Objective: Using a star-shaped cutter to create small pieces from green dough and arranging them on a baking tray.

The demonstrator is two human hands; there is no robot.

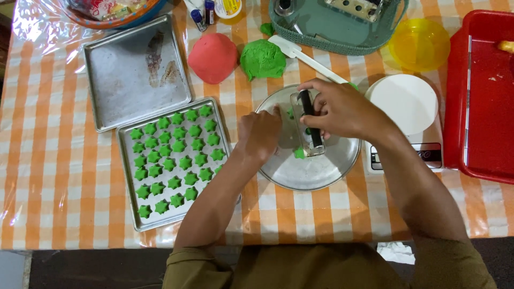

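Orange-and-white checked cloth under clear plastic covers the table (pixel 64 176), and your round metal plate (pixel 316 171) sits near its middle; take that plate as the landmark.

Your right hand (pixel 337 109) reaches in from the lower right, forearm slanting up across the plate's right rim, wrist bent so the fingers curl down over a clear press with a black plunger (pixel 309 124). That hand is closed around the press, which lies lengthwise over the plate's centre. A bit of green dough (pixel 299 153) shows at the press's lower end, on the plate.

Your left hand (pixel 259 134) comes up from below, forearm crossing the plate's left edge. The fingers are bunched with the tips turned toward the press; whether they pinch anything you cannot tell from here.

Left of the plate, a baking tray (pixel 128 184) holds rows of green star-shaped pieces (pixel 176 155). Above that, further left of the plate, lies an empty-looking greased tray (pixel 134 69). Above the plate sit a red dough ball (pixel 212 57) and a green dough ball (pixel 262 59), with a white spatula (pixel 300 53) between the green ball and the plate. Right of the plate stands a kitchen scale (pixel 407 107) with a white platform, and beyond it a red tub (pixel 482 96).
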